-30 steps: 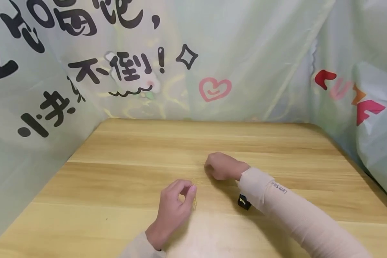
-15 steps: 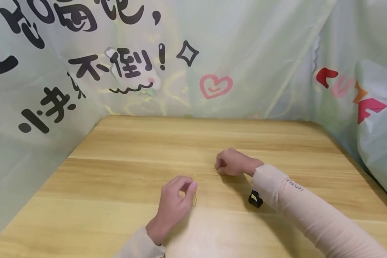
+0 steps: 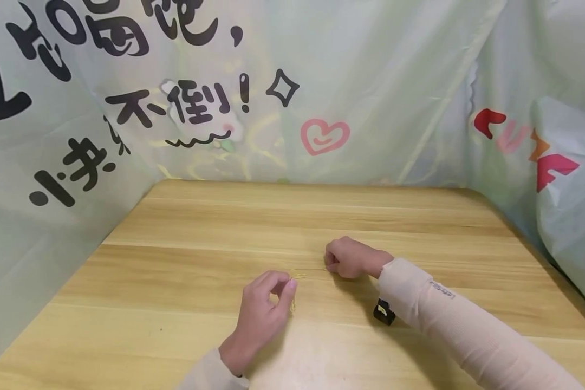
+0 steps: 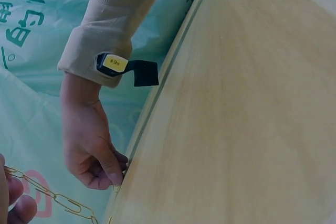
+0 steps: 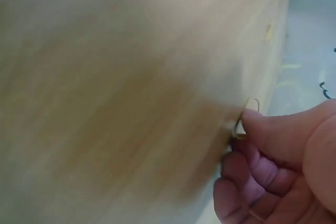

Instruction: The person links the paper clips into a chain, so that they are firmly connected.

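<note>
My left hand [image 3: 263,314] is raised over the table, thumb and forefinger pinching a chain of gold paper clips [image 4: 68,203]. Linked clips hang below its fingertips, and a few thin gold wires show beside them in the head view. To the right and slightly farther off, my right hand [image 3: 353,259] is low over the wood. It pinches a single gold paper clip [image 5: 253,102], whose rounded end sticks out past the thumb. The other fingers of that hand are curled in, and part of the clip is hidden behind them.
Both hands work above a wood-grain table [image 3: 214,216]. A black wrist device [image 3: 384,312] hangs under the right sleeve [image 3: 448,309]. Pale printed sheeting [image 3: 390,97] rises behind the table and along both sides.
My right hand has moved a little to the right, then slightly toward me, with the clip between its fingers. My left hand stays nearly still with the chain.
</note>
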